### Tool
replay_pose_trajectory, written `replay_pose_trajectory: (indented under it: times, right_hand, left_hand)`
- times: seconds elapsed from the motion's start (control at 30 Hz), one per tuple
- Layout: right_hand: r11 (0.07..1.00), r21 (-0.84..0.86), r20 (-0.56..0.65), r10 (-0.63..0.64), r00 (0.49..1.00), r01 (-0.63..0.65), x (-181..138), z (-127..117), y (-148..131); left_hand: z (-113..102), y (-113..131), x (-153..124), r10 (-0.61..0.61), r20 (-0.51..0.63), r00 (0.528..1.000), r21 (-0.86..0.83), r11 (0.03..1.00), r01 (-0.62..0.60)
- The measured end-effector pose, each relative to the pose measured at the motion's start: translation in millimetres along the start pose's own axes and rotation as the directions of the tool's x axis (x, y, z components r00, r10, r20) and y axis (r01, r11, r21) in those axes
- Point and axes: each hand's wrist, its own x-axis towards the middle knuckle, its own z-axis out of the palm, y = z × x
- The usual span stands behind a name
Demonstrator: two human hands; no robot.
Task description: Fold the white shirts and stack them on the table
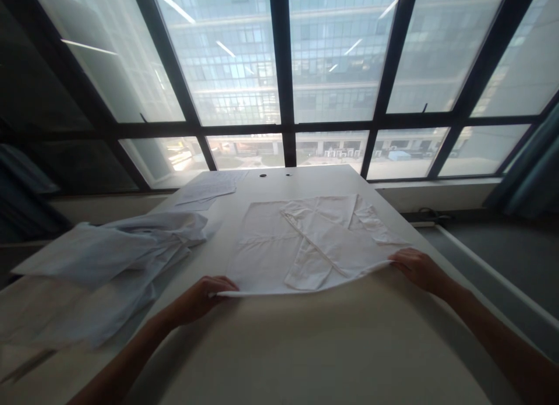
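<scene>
A white shirt (305, 242) lies partly folded in the middle of a white table (305, 347), its sleeves crossed over the body. My left hand (201, 299) pinches the near left corner of the shirt's hem. At the near right corner, my right hand (417, 267) grips the same hem. The hem between the two hands is lifted slightly off the table.
A heap of pale garments (113, 253) covers the table's left side. Sheets of paper (209, 189) lie at the far left, by two cable holes (275, 175). Large windows (283, 73) stand behind the table. A dark curtain (533, 166) hangs at the right.
</scene>
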Motion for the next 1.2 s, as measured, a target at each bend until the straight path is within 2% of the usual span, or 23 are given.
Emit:
replay_pose_trajectory:
  times: [0.13, 0.23, 0.37, 0.5, 0.63, 0.73, 0.87, 1.03, 1.2]
  right_hand:
    - [0.999, -0.041, -0.090, 0.018, 0.996, -0.022, 6.5, -4.3, 9.6]
    - [0.996, -0.072, -0.143, 0.037, 0.989, -0.048, 14.8, -8.2, 17.2]
    - [0.982, -0.146, -0.213, 0.089, 0.973, -0.122, 35.2, -9.4, 26.2]
    - [0.955, -0.214, -0.244, 0.151, 0.958, -0.205, 63.4, -6.8, 35.4]
    - [0.925, -0.256, -0.234, 0.222, 0.947, -0.280, 88.0, 1.0, 45.7]
    - [0.912, -0.246, -0.204, 0.281, 0.938, -0.327, 99.9, 14.2, 53.8]
    - [0.882, -0.219, -0.138, 0.396, 0.908, -0.418, 105.5, 37.8, 63.1]
    - [0.846, -0.189, -0.166, 0.473, 0.865, -0.499, 99.9, 57.1, 72.4]
    - [0.855, -0.094, -0.209, 0.484, 0.850, -0.510, 91.6, 55.6, 83.1]
  left_hand:
    - [-6.7, 4.3, 3.0, -0.062, -0.131, 0.989, -0.020, 0.998, 0.060]
    - [-13.5, 6.5, 12.8, -0.098, -0.269, 0.958, -0.002, 0.995, 0.102]
    - [-24.1, 2.8, 37.1, -0.163, -0.504, 0.848, -0.024, 0.984, 0.176]
    - [-31.3, -8.9, 65.6, -0.213, -0.622, 0.753, -0.056, 0.972, 0.229]
    - [-26.4, -27.2, 90.0, -0.291, -0.657, 0.696, -0.063, 0.940, 0.334]
    - [-16.9, -44.6, 100.7, -0.318, -0.640, 0.700, 0.002, 0.910, 0.415]
    - [-5.6, -62.5, 101.8, -0.334, -0.605, 0.723, 0.195, 0.818, 0.541]
    - [1.1, -63.3, 96.9, -0.388, -0.589, 0.709, 0.319, 0.694, 0.645]
    - [2.7, -56.5, 99.4, -0.458, -0.588, 0.667, 0.320, 0.625, 0.712]
